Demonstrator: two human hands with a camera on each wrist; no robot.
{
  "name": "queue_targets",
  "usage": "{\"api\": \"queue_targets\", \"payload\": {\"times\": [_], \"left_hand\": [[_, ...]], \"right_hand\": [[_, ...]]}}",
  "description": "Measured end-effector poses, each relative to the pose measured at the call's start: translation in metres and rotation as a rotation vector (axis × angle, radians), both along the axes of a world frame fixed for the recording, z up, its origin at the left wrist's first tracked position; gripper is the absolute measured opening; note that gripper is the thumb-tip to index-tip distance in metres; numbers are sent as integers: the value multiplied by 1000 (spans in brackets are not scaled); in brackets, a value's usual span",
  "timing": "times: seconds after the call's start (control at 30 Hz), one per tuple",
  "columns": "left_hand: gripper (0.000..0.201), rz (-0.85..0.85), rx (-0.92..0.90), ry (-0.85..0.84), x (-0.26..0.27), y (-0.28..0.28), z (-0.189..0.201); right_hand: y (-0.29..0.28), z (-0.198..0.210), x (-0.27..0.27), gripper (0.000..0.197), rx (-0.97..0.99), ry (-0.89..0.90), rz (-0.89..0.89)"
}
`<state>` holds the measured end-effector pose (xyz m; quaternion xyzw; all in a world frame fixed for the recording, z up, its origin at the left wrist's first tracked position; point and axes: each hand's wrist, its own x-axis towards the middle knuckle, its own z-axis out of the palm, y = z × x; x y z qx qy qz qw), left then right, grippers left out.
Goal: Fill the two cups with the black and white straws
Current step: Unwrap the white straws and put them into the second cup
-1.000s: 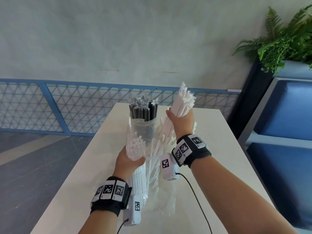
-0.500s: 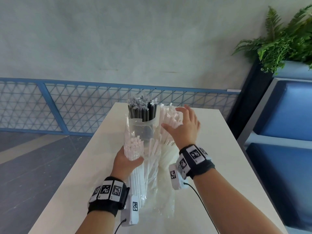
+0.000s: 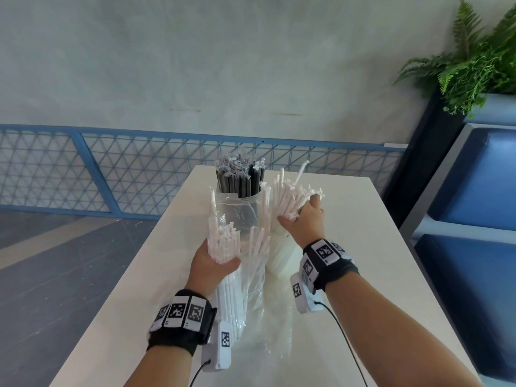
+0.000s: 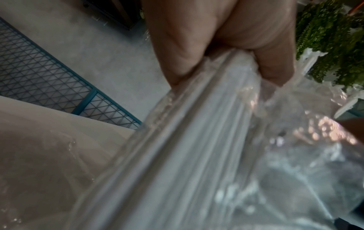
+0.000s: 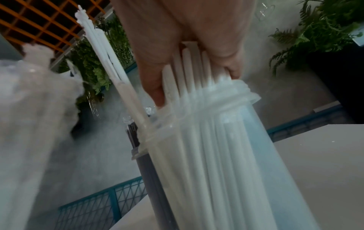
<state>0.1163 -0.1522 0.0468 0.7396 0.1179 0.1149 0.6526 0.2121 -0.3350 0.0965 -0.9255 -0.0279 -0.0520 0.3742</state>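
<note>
On the white table [image 3: 357, 261] my left hand [image 3: 216, 262] grips an upright bundle of white straws [image 3: 224, 243] inside a clear plastic bag [image 3: 251, 275]; the left wrist view shows its fingers [image 4: 271, 68] curled round the wrapped bundle [image 4: 197, 140]. To the right, my right hand [image 3: 303, 216] closes round the tops of the white straws [image 3: 290, 199] standing in a translucent cup [image 3: 280, 258]; thumb and fingers [image 5: 155, 80] clasp them just above the cup's rim [image 5: 236, 99]. Behind the bag, a second cup holds wrapped black straws [image 3: 240, 181], also visible as a dark cup [image 5: 147, 168].
A blue mesh railing [image 3: 111, 177] runs behind the table's far edge. A blue bench [image 3: 474, 219] and a potted fern [image 3: 474, 65] stand to the right. Bare tabletop lies right of the cups. The floor drops away on the left.
My right hand lowered its bunch of white straws into the right cup, opened over them, and now clasps their tops. The left hand kept holding the bagged bundle.
</note>
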Motion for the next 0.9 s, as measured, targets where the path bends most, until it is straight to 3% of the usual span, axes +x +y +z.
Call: {"api": "queue_targets", "payload": {"times": [0.1, 0.2, 0.27, 0.4, 0.5, 0.6, 0.73, 0.8, 0.9], "left_hand": [[47, -5, 16, 1, -1, -1, 0], [45, -14, 44, -3, -2, -3, 3], [43, -21, 47, -15, -2, -4, 3], [42, -38, 47, -30, -2, -6, 4], [40, -32, 38, -33, -1, -6, 4], [39, -32, 35, -35, 0, -5, 3], [40, -19, 14, -54, 1, -5, 1], [41, -17, -11, -68, 1, -6, 3], [46, -58, -55, -95, 0, -8, 3]], "right_hand": [[2, 16, 5, 39, 78, -21, -10], [3, 33, 14, 8, 113, -140, 14], [-1, 44, 19, 22, 66, -142, 34], [-11, 45, 23, 55, -7, 26, 78], [-14, 41, 13, 66, 128, -133, 88], [-14, 35, 4, 56, 120, -318, 98], [-8, 22, -25, 21, 252, -605, 69], [0, 8, -49, 11, 274, -591, 171], [12, -22, -75, 20, 205, -390, 289]]}}
